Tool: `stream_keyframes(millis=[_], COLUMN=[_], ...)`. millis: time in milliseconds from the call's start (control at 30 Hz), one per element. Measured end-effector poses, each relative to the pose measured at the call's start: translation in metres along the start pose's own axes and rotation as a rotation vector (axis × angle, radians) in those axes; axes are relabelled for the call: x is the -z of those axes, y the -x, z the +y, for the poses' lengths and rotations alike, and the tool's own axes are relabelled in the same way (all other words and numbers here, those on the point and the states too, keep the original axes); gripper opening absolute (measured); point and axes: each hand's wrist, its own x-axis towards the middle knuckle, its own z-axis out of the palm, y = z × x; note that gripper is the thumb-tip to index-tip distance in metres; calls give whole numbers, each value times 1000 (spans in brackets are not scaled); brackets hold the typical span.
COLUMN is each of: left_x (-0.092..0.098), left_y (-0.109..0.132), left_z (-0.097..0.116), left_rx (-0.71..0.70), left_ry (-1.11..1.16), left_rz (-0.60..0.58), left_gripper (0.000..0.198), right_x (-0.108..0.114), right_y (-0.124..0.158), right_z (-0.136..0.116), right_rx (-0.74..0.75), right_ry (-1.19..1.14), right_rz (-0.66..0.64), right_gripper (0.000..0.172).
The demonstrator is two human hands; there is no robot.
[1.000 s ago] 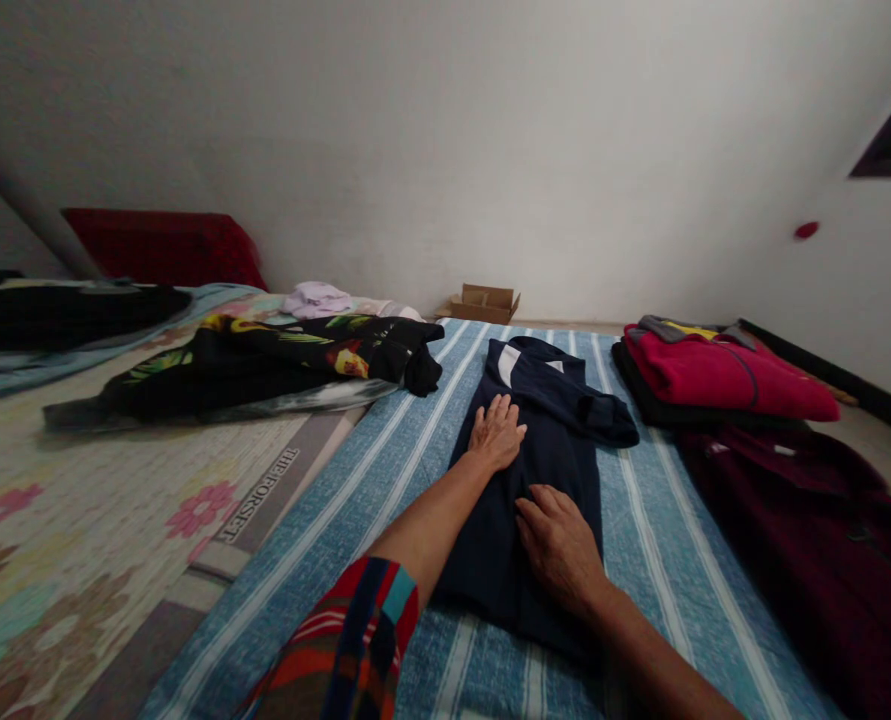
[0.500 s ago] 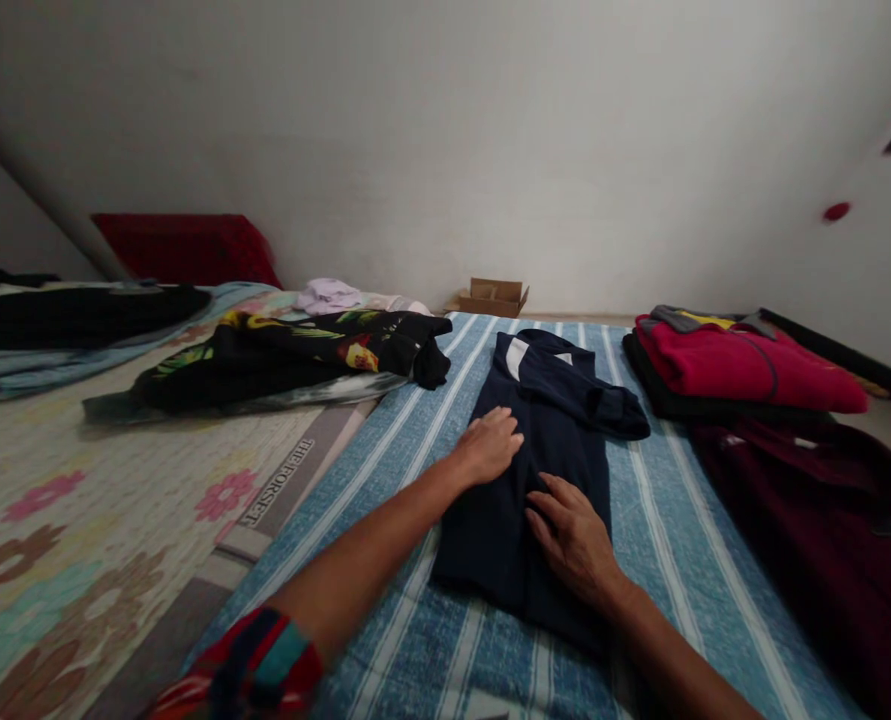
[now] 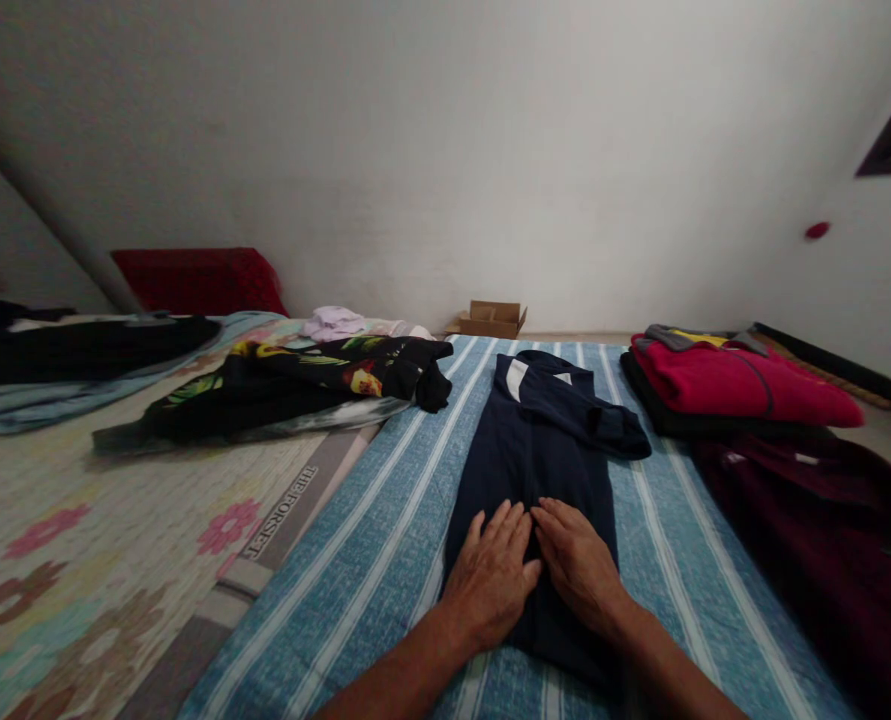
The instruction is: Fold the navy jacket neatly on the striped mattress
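A navy garment (image 3: pixel 539 455) with white patches near its collar lies partly folded on the blue striped sheet (image 3: pixel 374 530). One sleeve lies across its upper part and sticks out on the right. My left hand (image 3: pixel 491 575) rests flat on the garment's lower left part, fingers extended. Close beside it, my right hand (image 3: pixel 576 560) lies on the lower right part with its fingers stretched forward. Neither hand grips the cloth.
A folded red garment (image 3: pixel 737 385) tops a stack at the right, with a maroon garment (image 3: pixel 812 540) nearer. Black patterned clothing (image 3: pixel 302 385) lies on the left on a floral cover (image 3: pixel 137 520). A cardboard box (image 3: pixel 492 318) stands by the wall.
My left hand has moved back toward me along the garment and now lies beside my right hand. The right hand has shifted only slightly. The camera view has tilted up a little.
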Motion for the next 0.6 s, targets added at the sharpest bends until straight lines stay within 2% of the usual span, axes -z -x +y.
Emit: stream_keyframes(millis=[100,200,300,367,467,600], left_x=[3,12,28,41,54,53], left_y=[3,2,-13,-35,-88,-167], left_z=[1,-2,-11,-20,-36,-60], left_rx=[16,54,93,99,118,213], left_ry=[19,85,149,151,92,3], left_rz=[-15,-80,-52,28,107,143], left_gripper=[53,53,49,46,42,32], right_x=[0,5,14,21,33,52], right_y=[-1,-4,-11,-19,-38,-66], right_z=[-2,-5,-3,4,19,50], right_rx=[-3,-44,-82,-105,-152,-227], right_ry=[-5,-69,-181,-234,-235,-144], right_rz=[4,8,38,76,140,233], right_gripper=[36,34,31,29,26,26])
